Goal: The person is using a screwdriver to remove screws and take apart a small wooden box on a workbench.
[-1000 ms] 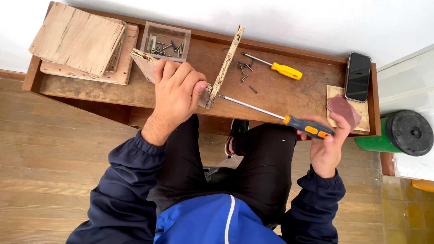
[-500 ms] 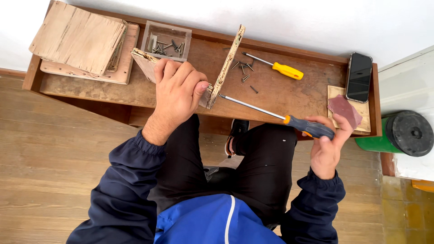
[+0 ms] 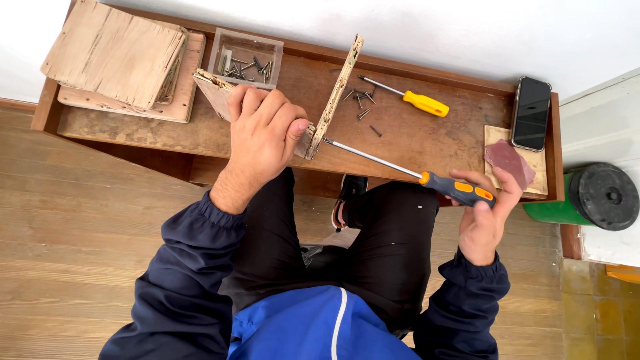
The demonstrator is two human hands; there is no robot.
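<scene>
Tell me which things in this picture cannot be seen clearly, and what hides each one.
- Head view: the left hand covers the wooden piece it presses, so the joint with the upright board is hidden.
- Head view: the screwdriver tip at that board is too small to make out.
- Head view: the right hand hides part of the handle.
- Head view: the green container is partly cut off behind the bench.

Two screwdrivers: one long-shafted with orange-and-grey handle, one short with yellow handle. One black phone. One small open wooden box of screws. One reddish sandpaper piece. Loose dark screws on the bench: several, not countable exactly.
</scene>
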